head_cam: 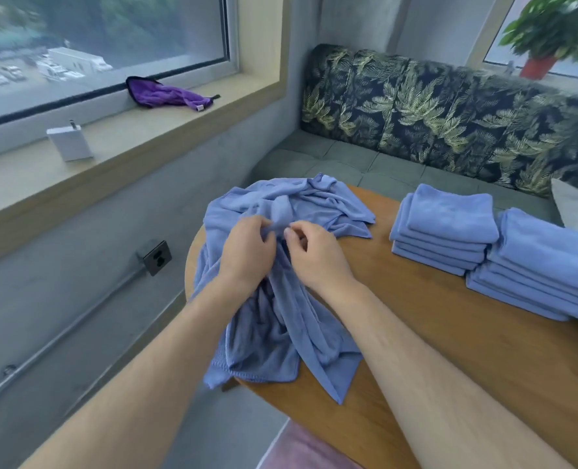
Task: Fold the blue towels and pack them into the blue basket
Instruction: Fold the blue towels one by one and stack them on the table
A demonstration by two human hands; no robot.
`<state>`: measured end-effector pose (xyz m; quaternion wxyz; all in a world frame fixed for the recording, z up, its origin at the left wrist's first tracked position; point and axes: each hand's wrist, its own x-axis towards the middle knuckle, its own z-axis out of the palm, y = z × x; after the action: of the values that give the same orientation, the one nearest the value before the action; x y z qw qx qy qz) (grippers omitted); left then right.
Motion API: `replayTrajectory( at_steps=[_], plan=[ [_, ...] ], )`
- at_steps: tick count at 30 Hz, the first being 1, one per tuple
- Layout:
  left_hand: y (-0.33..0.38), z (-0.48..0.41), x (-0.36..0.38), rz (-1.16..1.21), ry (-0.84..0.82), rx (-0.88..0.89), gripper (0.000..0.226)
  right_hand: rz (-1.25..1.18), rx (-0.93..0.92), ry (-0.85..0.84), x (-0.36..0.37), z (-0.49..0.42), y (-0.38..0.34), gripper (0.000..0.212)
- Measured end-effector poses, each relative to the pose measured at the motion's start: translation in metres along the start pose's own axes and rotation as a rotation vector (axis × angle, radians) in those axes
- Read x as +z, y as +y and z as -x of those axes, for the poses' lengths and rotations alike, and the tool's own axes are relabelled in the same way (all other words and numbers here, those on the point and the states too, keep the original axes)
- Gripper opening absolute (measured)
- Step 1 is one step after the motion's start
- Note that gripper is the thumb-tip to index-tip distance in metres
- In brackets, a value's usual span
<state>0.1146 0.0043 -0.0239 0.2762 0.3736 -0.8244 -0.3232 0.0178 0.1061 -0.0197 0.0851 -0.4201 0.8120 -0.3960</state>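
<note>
At table's left edge, both hands [247, 247] pinch crumpled towel [291, 319]; folded stacks [450, 218] well right.

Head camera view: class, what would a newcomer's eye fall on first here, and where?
First, the crumpled blue towel heaped on the left of the wooden table, the left hand and right hand both pinching it near its middle. To its right, a smaller folded stack and a larger folded stack sit side by side. A purple cloth lies on the windowsill, upper left.
</note>
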Motion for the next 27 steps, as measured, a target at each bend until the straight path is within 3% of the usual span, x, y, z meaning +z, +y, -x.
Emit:
replayTrajectory(
  at_steps=[4,6,8,13,17,22,27],
  plan=[
    [0.033,0.045,0.014,0.118,-0.118,0.24,0.013,-0.575,0.288,0.02,-0.032,0.021,0.003,0.036],
    [0.055,0.071,0.023,0.147,-0.15,0.345,0.014,-0.723,0.341,0.078,-0.051,0.038,0.014,0.019],
    [0.074,0.089,0.035,0.159,-0.176,0.4,0.013,-0.726,0.344,0.174,-0.073,0.059,0.029,0.006],
    [0.118,0.114,0.071,0.177,-0.13,0.492,0.008,-0.584,0.372,0.404,-0.14,0.113,0.076,0.004],
    [0.133,0.12,0.114,0.01,-0.182,0.47,0.015,-0.517,0.471,0.543,-0.197,0.166,0.121,0.009],
    [0.14,0.139,0.17,-0.157,-0.457,0.4,0.033,-0.418,0.762,0.348,-0.211,0.238,0.177,0.024],
    [0.167,0.145,0.204,-0.249,-0.57,0.454,0.028,-0.459,0.782,0.384,-0.192,0.278,0.194,0.012]
  ],
)
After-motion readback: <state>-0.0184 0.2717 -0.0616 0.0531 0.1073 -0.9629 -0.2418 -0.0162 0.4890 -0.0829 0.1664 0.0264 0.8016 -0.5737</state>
